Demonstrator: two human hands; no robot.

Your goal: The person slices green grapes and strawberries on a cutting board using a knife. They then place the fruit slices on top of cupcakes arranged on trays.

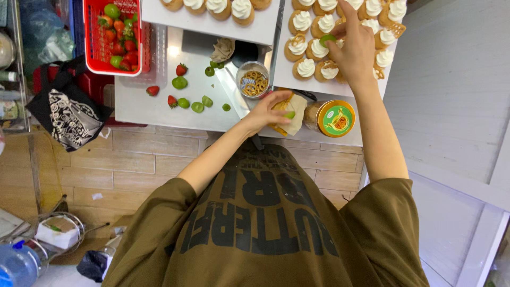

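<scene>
My right hand (355,49) reaches over a white tray (345,89) of small cream-topped tartlets (306,67). It pinches a green fruit slice (328,39) just above one tartlet. Some tartlets carry a pretzel on the cream. My left hand (265,112) rests at the near edge of the counter on a piece of beige paper (298,109), with a small green fruit piece (289,114) held at its fingertips. A glass cup of small pretzels (253,79) stands just beyond the left hand.
A second white tray of tartlets (212,24) lies at the far side. Loose strawberries (181,69) and green slices (197,107) lie on the white counter (149,109). A red basket of fruit (114,37), a green-lidded jar (333,118) and a black bag (66,114) are nearby.
</scene>
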